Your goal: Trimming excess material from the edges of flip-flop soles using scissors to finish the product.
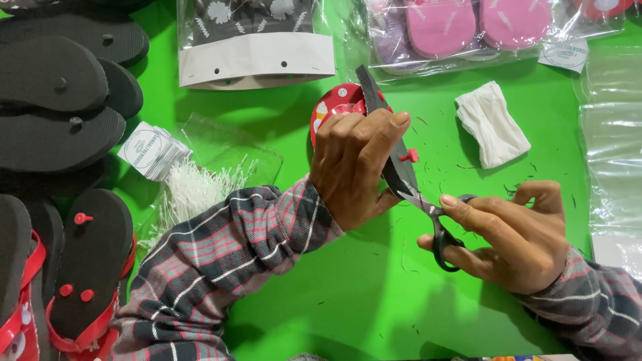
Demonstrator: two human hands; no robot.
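Observation:
My left hand point(351, 164) grips a red flip-flop with a black sole point(388, 144), held on edge above the green table point(348, 294); a red strap plug point(410, 156) pokes out of the sole. My right hand point(511, 234) holds black-handled scissors point(435, 220), fingers through the loops, with the blades at the sole's lower edge. Both arms wear plaid sleeves.
Stacked black soles point(60, 100) and red-strapped flip-flops point(87, 267) lie at the left. A pile of white plastic fasteners point(194, 187), round tags point(150, 150), a folded white cloth point(491, 124), bagged pink slippers point(468, 27), a bagged dark pair point(254, 47) and clear bags point(612, 134) surround the hands.

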